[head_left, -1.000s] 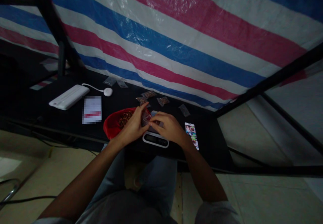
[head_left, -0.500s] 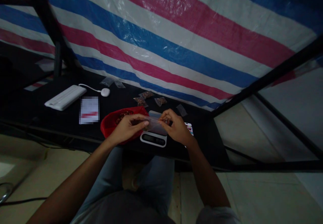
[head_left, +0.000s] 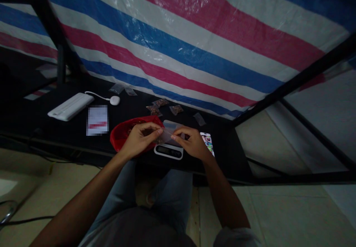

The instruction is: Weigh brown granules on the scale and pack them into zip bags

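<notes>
Moved: right hand (head_left: 191, 142), now lower and flatter.
Fingers: those of both it and left hand (head_left: 140, 140) pinching clear bag (head_left: 167, 135) edges.
Under fingers: digital scale (head_left: 168, 151).
Left of fingers: red bowl (head_left: 119, 137).

Right in the grip, a thin clear plastic bag (head_left: 166, 135), glossy and creased! Just left of the grip, a red plastic bowl (head_left: 120, 137), smooth and shiny. Just below, a kitchen scale (head_left: 168, 151), smooth white plastic around a dark glassy display. Just right, a glossy printed rectangle (head_left: 207, 143), card or phone, no telling which. Far left of the grip, a power bank (head_left: 71, 106), matt white plastic. Beyond the grip, a tarpaulin (head_left: 178, 54), woven plastic, finely ribbed, with a sheen. Beneath the grip, a matt black tabletop (head_left: 233, 154), and lower still, jeans (head_left: 178, 191), soft faded denim.
</notes>
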